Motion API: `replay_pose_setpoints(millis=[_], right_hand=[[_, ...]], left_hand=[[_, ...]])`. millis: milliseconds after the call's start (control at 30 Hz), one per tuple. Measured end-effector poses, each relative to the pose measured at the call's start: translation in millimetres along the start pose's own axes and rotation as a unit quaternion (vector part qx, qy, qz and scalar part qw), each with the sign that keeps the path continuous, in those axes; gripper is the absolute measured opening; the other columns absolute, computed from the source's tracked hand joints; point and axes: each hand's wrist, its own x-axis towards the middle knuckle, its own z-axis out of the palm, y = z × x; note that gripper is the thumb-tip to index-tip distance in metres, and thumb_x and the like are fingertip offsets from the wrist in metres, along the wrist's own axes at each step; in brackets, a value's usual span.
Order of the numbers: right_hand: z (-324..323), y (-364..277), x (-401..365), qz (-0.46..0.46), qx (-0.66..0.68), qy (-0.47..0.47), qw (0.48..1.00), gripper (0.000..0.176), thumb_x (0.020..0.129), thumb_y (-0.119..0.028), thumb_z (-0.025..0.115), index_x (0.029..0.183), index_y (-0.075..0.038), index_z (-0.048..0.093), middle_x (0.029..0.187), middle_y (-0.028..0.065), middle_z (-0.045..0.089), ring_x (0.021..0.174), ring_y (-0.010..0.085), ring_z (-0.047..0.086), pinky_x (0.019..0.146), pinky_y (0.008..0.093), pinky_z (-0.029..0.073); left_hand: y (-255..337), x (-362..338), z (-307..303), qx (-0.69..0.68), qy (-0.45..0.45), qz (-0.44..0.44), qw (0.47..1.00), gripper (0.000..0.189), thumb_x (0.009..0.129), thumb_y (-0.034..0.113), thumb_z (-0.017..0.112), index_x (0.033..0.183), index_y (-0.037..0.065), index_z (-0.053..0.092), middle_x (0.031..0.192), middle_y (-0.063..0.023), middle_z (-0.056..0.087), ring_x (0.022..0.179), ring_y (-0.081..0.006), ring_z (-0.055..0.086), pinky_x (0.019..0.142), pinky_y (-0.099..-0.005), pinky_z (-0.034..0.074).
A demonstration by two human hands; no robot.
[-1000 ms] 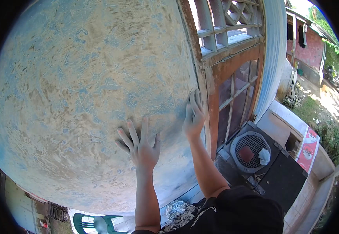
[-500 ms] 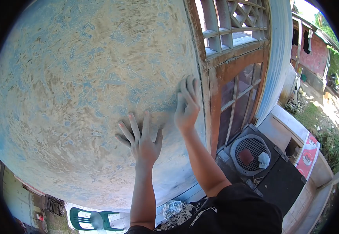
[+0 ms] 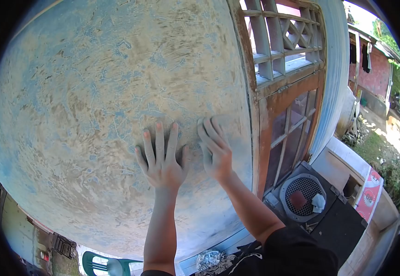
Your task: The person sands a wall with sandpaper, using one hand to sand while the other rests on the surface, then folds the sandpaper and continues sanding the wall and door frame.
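Spread flat on the wall (image 3: 94, 92), my left hand (image 3: 162, 163) is open, with its fingers pointing up. The wall has worn, patchy blue and beige paint with scratch-like marks. Just to the right, my right hand (image 3: 216, 152) presses on the same wall, its fingers bent and held together. Whatever lies under that palm is hidden. Pale dust coats both hands.
Right of the hands stands a brown wooden window frame (image 3: 266, 138) with a lattice above. Below it is a black speaker box (image 3: 333, 230) with a round grille and a white crumpled cloth (image 3: 318, 202) on it. A green chair (image 3: 89, 264) stands at the lower left.
My right hand has moved left and slightly down across the wall, away from the window frame and closer to my left hand. The left stays flat on the wall. The view has shifted slightly.
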Motion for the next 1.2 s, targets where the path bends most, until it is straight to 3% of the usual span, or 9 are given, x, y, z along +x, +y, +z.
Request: replay_pose_setpoints(millis=[67, 167, 367, 567, 767, 867, 1000, 1067, 1200], right_hand=[[-21, 22, -30, -0.029, -0.047, -0.091, 0.994, 0.042, 0.1, -0.001, 0.067, 0.141, -0.006, 0.072, 0.155, 0.0157, 0.061, 0.15, 0.0413, 0.05, 0.123, 0.0528, 0.042], [-13, 35, -17, -0.046, -0.071, -0.055, 0.995, 0.042, 0.099, -0.003, 0.068, 0.141, -0.007, 0.072, 0.154, 0.0138, 0.063, 0.149, 0.0405, 0.051, 0.123, 0.052, 0.042], [1, 2, 56, -0.044, -0.066, -0.027, 0.996, 0.042, 0.098, 0.0, 0.068, 0.139, -0.006, 0.072, 0.153, 0.0148, 0.063, 0.149, 0.0396, 0.052, 0.121, 0.0524, 0.045], [-16, 45, -11, -0.074, -0.098, -0.023, 0.992, 0.043, 0.098, 0.002, 0.064, 0.141, -0.004, 0.07, 0.153, 0.0156, 0.063, 0.149, 0.0408, 0.051, 0.122, 0.0518, 0.044], [2, -1, 85, -0.085, -0.062, -0.043, 0.994, 0.041, 0.098, 0.003, 0.064, 0.138, -0.004, 0.073, 0.151, 0.0162, 0.064, 0.148, 0.0409, 0.053, 0.122, 0.0511, 0.045], [-16, 6, 59, -0.083, -0.071, -0.079, 0.991, 0.042, 0.097, 0.004, 0.064, 0.137, -0.004, 0.073, 0.151, 0.0169, 0.064, 0.148, 0.0406, 0.053, 0.121, 0.0511, 0.045], [-26, 55, -30, -0.08, -0.1, -0.094, 0.987, 0.04, 0.099, 0.001, 0.064, 0.137, -0.006, 0.074, 0.151, 0.0167, 0.065, 0.147, 0.0404, 0.054, 0.121, 0.0527, 0.044], [-19, 71, -41, -0.099, -0.094, -0.04, 0.99, 0.043, 0.101, -0.005, 0.064, 0.144, -0.008, 0.07, 0.157, 0.0166, 0.06, 0.15, 0.0393, 0.051, 0.124, 0.0552, 0.039], [4, 10, 61, -0.075, -0.114, -0.066, 0.988, 0.048, 0.104, -0.01, 0.062, 0.152, -0.012, 0.064, 0.164, 0.0133, 0.053, 0.155, 0.0383, 0.045, 0.127, 0.0567, 0.033]], left_hand=[[-2, -2, 0, 0.004, 0.004, 0.004, 1.0, 0.062, 0.101, 0.05, 0.062, 0.158, 0.03, 0.058, 0.171, -0.0056, 0.046, 0.16, -0.0368, 0.037, 0.131, -0.0589, 0.019], [0, -3, -2, 0.011, -0.008, -0.003, 1.0, 0.06, 0.101, 0.051, 0.062, 0.157, 0.03, 0.06, 0.171, -0.0051, 0.047, 0.159, -0.0362, 0.038, 0.13, -0.0587, 0.019], [0, -4, 2, 0.001, 0.007, -0.01, 1.0, 0.057, 0.102, 0.049, 0.061, 0.156, 0.031, 0.061, 0.17, -0.0039, 0.047, 0.159, -0.035, 0.038, 0.13, -0.0585, 0.021], [0, -3, 0, 0.006, 0.004, -0.01, 1.0, 0.055, 0.102, 0.048, 0.063, 0.155, 0.032, 0.062, 0.169, -0.0032, 0.049, 0.158, -0.0339, 0.039, 0.128, -0.0575, 0.023], [1, -3, 0, -0.007, 0.017, -0.018, 1.0, 0.052, 0.102, 0.045, 0.063, 0.153, 0.032, 0.064, 0.168, -0.0021, 0.051, 0.158, -0.0322, 0.041, 0.128, -0.0565, 0.024], [0, -3, 3, -0.014, 0.033, -0.015, 0.999, 0.052, 0.102, 0.044, 0.063, 0.153, 0.032, 0.064, 0.167, -0.0019, 0.051, 0.158, -0.032, 0.041, 0.128, -0.0559, 0.024], [0, -3, 3, -0.008, 0.039, -0.017, 0.999, 0.051, 0.102, 0.042, 0.063, 0.152, 0.032, 0.065, 0.167, -0.0021, 0.052, 0.157, -0.032, 0.042, 0.128, -0.0552, 0.025], [0, -4, -1, 0.004, 0.029, -0.004, 1.0, 0.051, 0.102, 0.041, 0.062, 0.152, 0.033, 0.065, 0.167, -0.002, 0.052, 0.157, -0.0312, 0.042, 0.128, -0.054, 0.026], [-1, -6, 4, -0.005, 0.041, -0.013, 0.999, 0.052, 0.102, 0.041, 0.062, 0.153, 0.033, 0.064, 0.167, -0.0021, 0.052, 0.157, -0.0303, 0.042, 0.128, -0.0536, 0.025]])
